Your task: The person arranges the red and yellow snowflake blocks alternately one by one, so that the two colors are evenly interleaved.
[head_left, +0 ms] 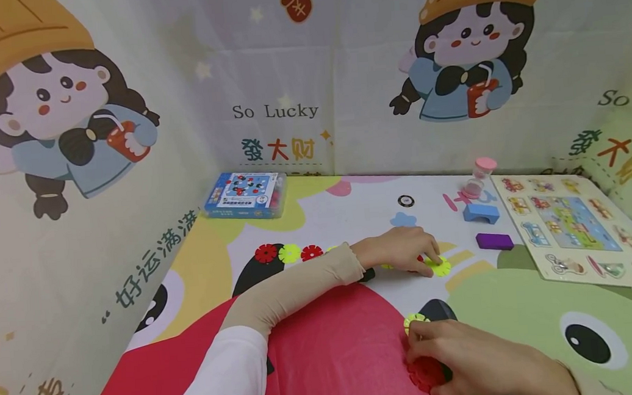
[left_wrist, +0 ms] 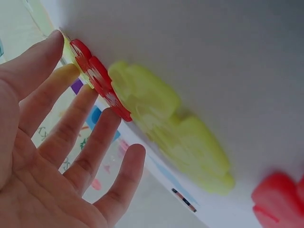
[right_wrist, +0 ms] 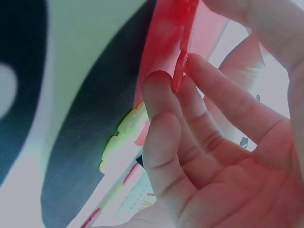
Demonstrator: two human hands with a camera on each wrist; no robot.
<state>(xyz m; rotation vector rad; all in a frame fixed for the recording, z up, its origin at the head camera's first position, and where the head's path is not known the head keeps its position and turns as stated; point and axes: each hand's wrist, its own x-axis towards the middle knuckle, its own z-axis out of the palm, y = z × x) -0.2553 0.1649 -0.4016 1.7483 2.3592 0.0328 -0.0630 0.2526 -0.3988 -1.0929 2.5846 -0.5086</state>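
Observation:
My left hand (head_left: 402,248) reaches across to the right end of a row of flower-shaped plastic discs. Its thumb and fingertips touch a yellow disc (head_left: 441,267) lying flat; in the left wrist view the fingers look mostly straight beside a red disc (left_wrist: 97,76) and a larger-looking yellow disc (left_wrist: 171,128). Closer to me, my right hand (head_left: 459,356) pinches a red flower disc (head_left: 426,373) by its edge, seen edge-on in the right wrist view between thumb and fingers. Just past those fingers lies another yellow disc (head_left: 414,320). My left forearm hides part of the row.
More discs of the row, among them a red one (head_left: 266,253), lie left of my forearm. A boxed disc set (head_left: 247,195) sits at the back left. To the right are a blue arch block (head_left: 481,213), a purple block (head_left: 494,241), an hourglass (head_left: 478,177) and a puzzle board (head_left: 577,228).

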